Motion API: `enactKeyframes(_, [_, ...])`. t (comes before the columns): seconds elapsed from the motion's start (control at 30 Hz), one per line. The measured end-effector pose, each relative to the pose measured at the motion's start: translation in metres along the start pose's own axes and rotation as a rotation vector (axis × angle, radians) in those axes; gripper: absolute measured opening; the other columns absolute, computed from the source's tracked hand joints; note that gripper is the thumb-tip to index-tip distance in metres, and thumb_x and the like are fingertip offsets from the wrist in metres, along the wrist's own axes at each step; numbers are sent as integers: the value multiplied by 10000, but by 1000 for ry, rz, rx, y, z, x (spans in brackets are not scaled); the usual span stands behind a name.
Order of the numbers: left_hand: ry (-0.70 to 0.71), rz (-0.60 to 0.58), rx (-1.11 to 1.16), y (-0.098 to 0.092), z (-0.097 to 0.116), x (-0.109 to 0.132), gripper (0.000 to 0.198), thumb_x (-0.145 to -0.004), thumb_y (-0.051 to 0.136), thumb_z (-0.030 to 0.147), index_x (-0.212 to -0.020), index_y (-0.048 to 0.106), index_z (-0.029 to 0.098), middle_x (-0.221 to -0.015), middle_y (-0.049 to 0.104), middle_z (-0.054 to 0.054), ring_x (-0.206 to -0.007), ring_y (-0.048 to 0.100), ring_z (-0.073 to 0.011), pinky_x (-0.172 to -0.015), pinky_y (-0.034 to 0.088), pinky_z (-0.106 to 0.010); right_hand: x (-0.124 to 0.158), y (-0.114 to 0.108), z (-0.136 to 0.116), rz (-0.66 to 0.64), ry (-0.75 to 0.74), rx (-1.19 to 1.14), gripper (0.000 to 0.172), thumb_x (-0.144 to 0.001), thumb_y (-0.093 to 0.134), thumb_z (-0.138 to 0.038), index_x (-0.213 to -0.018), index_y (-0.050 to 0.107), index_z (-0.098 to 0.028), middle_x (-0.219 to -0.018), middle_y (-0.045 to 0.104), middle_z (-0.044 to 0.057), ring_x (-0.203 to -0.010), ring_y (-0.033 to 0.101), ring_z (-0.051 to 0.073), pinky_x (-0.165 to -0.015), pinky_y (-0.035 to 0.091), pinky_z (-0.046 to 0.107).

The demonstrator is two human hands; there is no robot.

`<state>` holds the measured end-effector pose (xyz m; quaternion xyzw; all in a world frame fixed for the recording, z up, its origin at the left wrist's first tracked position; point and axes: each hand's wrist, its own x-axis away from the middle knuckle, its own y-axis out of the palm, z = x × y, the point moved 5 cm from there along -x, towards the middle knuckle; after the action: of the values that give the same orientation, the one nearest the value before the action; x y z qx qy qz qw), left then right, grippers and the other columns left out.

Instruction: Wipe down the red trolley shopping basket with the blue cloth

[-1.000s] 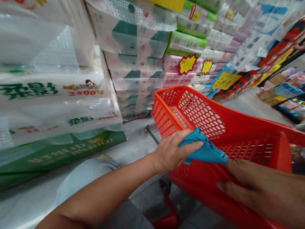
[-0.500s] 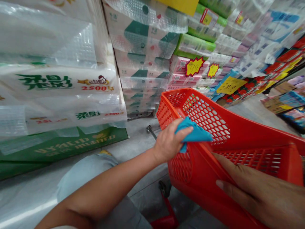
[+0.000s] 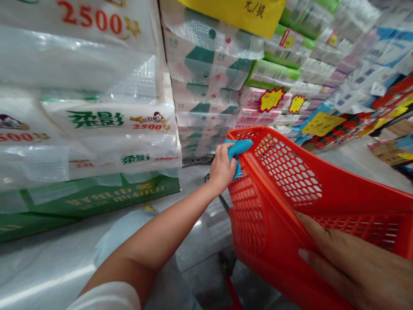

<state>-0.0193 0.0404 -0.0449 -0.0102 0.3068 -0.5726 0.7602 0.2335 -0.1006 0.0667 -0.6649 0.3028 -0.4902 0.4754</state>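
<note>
A red plastic shopping basket [image 3: 284,232] with mesh walls is tilted in front of me on a wheeled frame. My left hand [image 3: 222,167] is stretched out to its far left corner, fingers closed on a blue cloth [image 3: 239,149] pressed against the rim. My right hand [image 3: 358,269] lies on the basket's near side wall at the lower right, fingers wrapped over the rim, gripping the basket.
Stacks of plastic-wrapped tissue packs [image 3: 97,125] rise at the left and ahead [image 3: 206,86], with yellow price tags [image 3: 271,100]. More packaged goods [image 3: 351,73] line the shelves to the right. Grey tiled floor [image 3: 193,202] shows below, and my knee [image 3: 125,232] in light trousers.
My left hand has slid the blue cloth along the basket rim, from near my right hand to the far left corner. The view has shifted slightly. My right hand stays on the basket.
</note>
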Motion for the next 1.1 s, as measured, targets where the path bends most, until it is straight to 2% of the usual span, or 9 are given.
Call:
enactKeyframes(0.1, [12,46,40,3,6,3,472,-833,455,89,-1300,502,145,-1296,512,-138,-1267,511,-239,-1141,414,-428,-2,0,-3,-2,-17,-12,582,-899,529,-533,-1417,576,-269,-1246,720,81,-1062,722,330,-823,657,380])
enactKeyframes(0.17, [97,27,60,6,15,13,503,-817,483,98,-1313,508,178,-1370,462,-131,-1326,465,-249,-1152,399,-439,-3,1,-3,3,-26,-24,572,-896,535,-524,-1411,577,-279,-1187,746,75,-1005,739,326,-819,657,394])
enactKeyframes(0.23, [97,7,93,7,12,13,519,-791,511,95,-1297,525,207,-1379,470,-109,-1342,454,-244,-1166,382,-432,-3,1,-4,13,-33,-29,559,-895,538,-518,-1404,582,-291,-1144,761,65,-963,749,324,-809,660,404])
enactKeyframes(0.37, [-104,52,128,6,-26,-18,503,-809,477,82,-1297,496,205,-1335,537,-97,-1291,505,-222,-1176,370,-410,-6,0,-6,20,-27,-23,559,-901,534,-502,-1426,568,-312,-1197,743,51,-1029,735,324,-814,661,386])
enactKeyframes(0.47, [-213,79,118,10,-48,-32,478,-833,444,86,-1300,466,182,-1292,563,-128,-1223,556,-246,-1118,426,-447,-10,-3,-11,21,-37,-37,571,-901,533,-489,-1440,565,-302,-1192,745,51,-1137,693,332,-847,656,387])
enactKeyframes(0.6, [-266,92,124,16,-48,-18,434,-845,452,104,-1273,480,170,-1243,570,-139,-1203,562,-259,-1108,426,-469,-11,-3,-12,16,-49,-55,562,-897,538,-493,-1426,580,-310,-1195,745,43,-1166,678,336,-855,656,396])
enactKeyframes(0.73, [-246,66,143,18,-45,1,425,-848,510,127,-1265,490,209,-1333,534,-103,-1296,500,-213,-1163,369,-390,-10,2,-5,2,-21,-45,559,-918,508,-497,-1445,555,-318,-1297,695,38,-1157,684,331,-870,650,403])
enactKeyframes(0.93, [-437,27,152,26,-69,29,289,-799,466,62,-1056,491,191,-996,611,-69,-970,616,-222,-960,506,-440,-11,1,-9,-11,-66,-49,589,-908,517,-471,-1470,530,-294,-1318,682,60,-1230,638,351,-907,635,418])
enactKeyframes(1.1, [-370,33,177,19,-63,18,311,-823,505,107,-1114,492,216,-1201,581,-63,-1187,546,-194,-1092,418,-365,-12,-4,-15,23,-84,-89,570,-906,521,-439,-1455,541,-286,-1247,720,73,-1176,672,347,-880,641,412])
